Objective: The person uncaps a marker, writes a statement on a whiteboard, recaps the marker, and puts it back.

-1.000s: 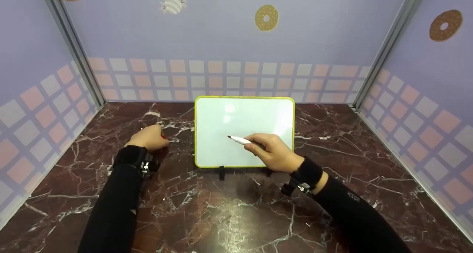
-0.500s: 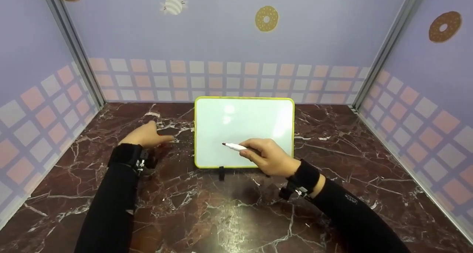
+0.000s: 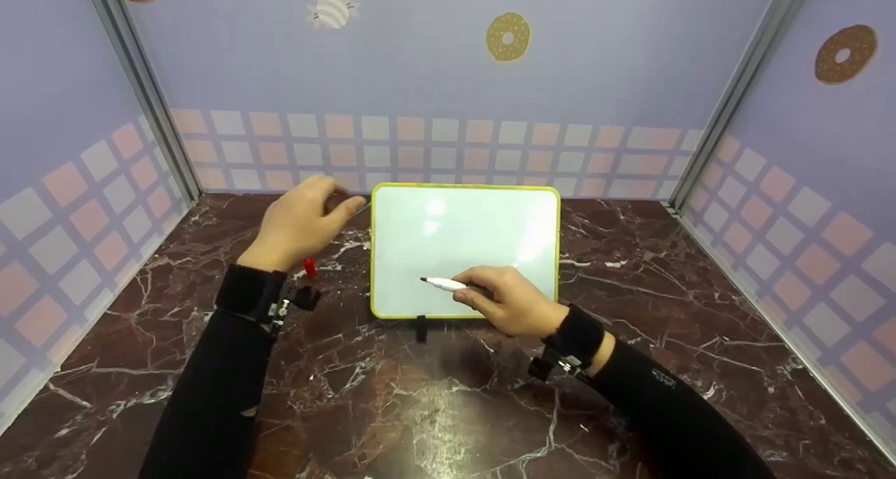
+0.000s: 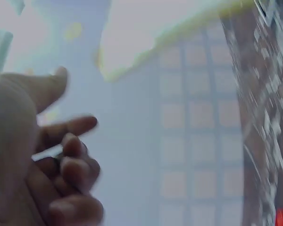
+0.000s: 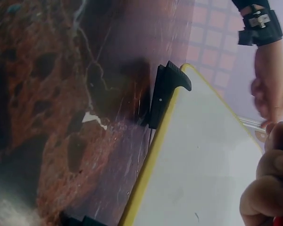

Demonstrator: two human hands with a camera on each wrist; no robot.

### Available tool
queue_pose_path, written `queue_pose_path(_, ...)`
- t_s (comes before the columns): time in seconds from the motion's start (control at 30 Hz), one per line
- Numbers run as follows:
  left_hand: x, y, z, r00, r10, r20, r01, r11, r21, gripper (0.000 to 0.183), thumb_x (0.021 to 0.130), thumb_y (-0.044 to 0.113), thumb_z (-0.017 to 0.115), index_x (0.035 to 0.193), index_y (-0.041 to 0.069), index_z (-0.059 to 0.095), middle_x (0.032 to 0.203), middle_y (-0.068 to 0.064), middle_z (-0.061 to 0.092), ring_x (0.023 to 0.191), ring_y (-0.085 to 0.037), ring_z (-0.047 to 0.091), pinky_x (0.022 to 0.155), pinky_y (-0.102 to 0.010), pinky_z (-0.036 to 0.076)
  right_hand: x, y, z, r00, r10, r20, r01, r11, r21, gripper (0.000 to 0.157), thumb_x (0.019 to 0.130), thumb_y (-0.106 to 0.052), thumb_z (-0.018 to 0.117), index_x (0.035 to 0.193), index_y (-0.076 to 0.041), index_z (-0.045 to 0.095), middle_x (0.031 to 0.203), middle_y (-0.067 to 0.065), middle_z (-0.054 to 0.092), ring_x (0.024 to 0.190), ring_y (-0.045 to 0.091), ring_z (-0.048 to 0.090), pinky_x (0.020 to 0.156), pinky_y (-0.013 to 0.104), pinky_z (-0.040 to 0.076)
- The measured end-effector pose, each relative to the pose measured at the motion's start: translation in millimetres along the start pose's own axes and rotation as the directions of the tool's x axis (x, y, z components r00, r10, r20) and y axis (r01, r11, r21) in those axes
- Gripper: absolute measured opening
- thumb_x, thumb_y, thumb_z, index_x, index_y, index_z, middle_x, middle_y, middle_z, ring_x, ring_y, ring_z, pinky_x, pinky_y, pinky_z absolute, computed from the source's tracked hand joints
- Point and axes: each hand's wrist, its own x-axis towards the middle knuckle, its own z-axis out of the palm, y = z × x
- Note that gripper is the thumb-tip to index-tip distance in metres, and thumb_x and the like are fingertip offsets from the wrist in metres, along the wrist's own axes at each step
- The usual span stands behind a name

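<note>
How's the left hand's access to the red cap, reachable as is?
Probably yes: the left hand looks empty and the red cap sits uncovered on the table close by, though the hand would likely need to draw back.

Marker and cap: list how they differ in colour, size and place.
The marker's barrel is white; the cap is red. The marker is longer than the cap. The right hand grips the marker, while the cap rests on the table.
</note>
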Motion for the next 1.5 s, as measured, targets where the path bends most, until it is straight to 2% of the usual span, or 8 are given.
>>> queue_pose_path(0.07,-1.0,16.0,5.5,0.991,0.129,-0.041,-0.129,0.992,0.000,0.041,0.114,0.047,0.064,0.123,0.008,0.074,0.100,-0.005,0.067,0.084,-0.023,0.064,0.074,-0.044,0.055,0,1,0.6,1.000,0.001,0.004,-0.001,1.000,-0.001,0.019,0.112,-0.011,0.070,0.125,0.000,0.077,0.090,0.004,0.068,0.068,0.006,0.049,0.062,0.027,0.045)
queue_pose_path(0.17,-4.8,37.4,13.0,0.959,0.279,-0.054,-0.279,0.960,0.008,0.036,0.114,0.045,0.065,0.116,0.011,0.075,0.092,0.000,0.063,0.075,-0.016,0.058,0.066,-0.037,0.051,1,1,1.4,1.000,0.004,0.011,-0.004,1.000,0.008,0.019,0.112,-0.012,0.071,0.125,0.000,0.077,0.091,0.004,0.069,0.068,0.006,0.050,0.062,0.027,0.047)
queue_pose_path(0.37,-7.5,65.3,33.8,0.915,0.401,0.051,-0.394,0.913,-0.107,0.037,0.114,0.045,0.065,0.124,0.011,0.074,0.102,0.000,0.069,0.085,-0.016,0.063,0.076,-0.038,0.056,0,1,-1.9,1.000,0.005,-0.001,-0.005,1.000,-0.002,0.018,0.110,-0.013,0.073,0.123,-0.001,0.078,0.091,0.003,0.071,0.070,0.007,0.054,0.064,0.027,0.051)
queue_pose_path(0.6,-10.9,75.9,54.4,0.864,0.472,0.173,-0.428,0.871,-0.240,0.039,0.110,0.045,0.073,0.131,0.012,0.073,0.108,0.001,0.072,0.096,-0.015,0.068,0.079,-0.038,0.059,-1,2,-4.4,0.999,-0.040,-0.030,0.039,0.999,-0.015,0.016,0.109,-0.011,0.076,0.121,-0.002,0.078,0.095,0.004,0.074,0.077,0.010,0.061,0.070,0.029,0.055)
queue_pose_path(0.9,-12.6,75.1,58.5,0.821,0.499,0.278,-0.432,0.861,-0.268,0.031,0.106,0.044,0.080,0.121,0.017,0.076,0.108,0.003,0.075,0.097,-0.019,0.072,0.082,-0.038,0.057,1,0,-8.6,0.999,-0.030,-0.032,0.029,1.000,-0.004,0.017,0.109,-0.012,0.076,0.121,-0.001,0.078,0.099,0.006,0.076,0.080,0.012,0.065,0.073,0.030,0.059)
queue_pose_path(1.1,-12.1,74.8,60.0,0.807,0.531,0.257,-0.464,0.841,-0.279,0.017,0.106,0.031,0.081,0.115,0.016,0.077,0.105,0.003,0.075,0.095,-0.019,0.072,0.082,-0.039,0.058,1,1,-9.8,0.999,-0.007,-0.035,0.007,1.000,-0.001,0.016,0.108,-0.012,0.076,0.121,-0.002,0.079,0.100,0.005,0.077,0.081,0.012,0.065,0.075,0.030,0.058)
queue_pose_path(1.3,-10.3,75.6,62.9,0.807,0.539,0.240,-0.477,0.836,-0.272,0.006,0.105,0.015,0.079,0.111,0.014,0.078,0.101,0.004,0.076,0.091,-0.015,0.071,0.081,-0.039,0.058,1,1,-10.2,0.999,0.002,-0.035,-0.003,1.000,-0.011,0.017,0.108,-0.013,0.078,0.121,-0.002,0.079,0.100,0.005,0.077,0.081,0.012,0.065,0.075,0.030,0.059)
queue_pose_path(1.5,-10.0,75.9,63.7,0.809,0.537,0.239,-0.476,0.838,-0.268,0.006,0.105,0.012,0.078,0.111,0.013,0.077,0.099,0.003,0.077,0.091,-0.015,0.071,0.083,-0.040,0.059,0,1,-11.0,0.999,0.023,-0.033,-0.023,1.000,-0.007,0.018,0.108,-0.016,0.078,0.122,-0.004,0.079,0.101,0.003,0.077,0.081,0.011,0.065,0.075,0.030,0.057)
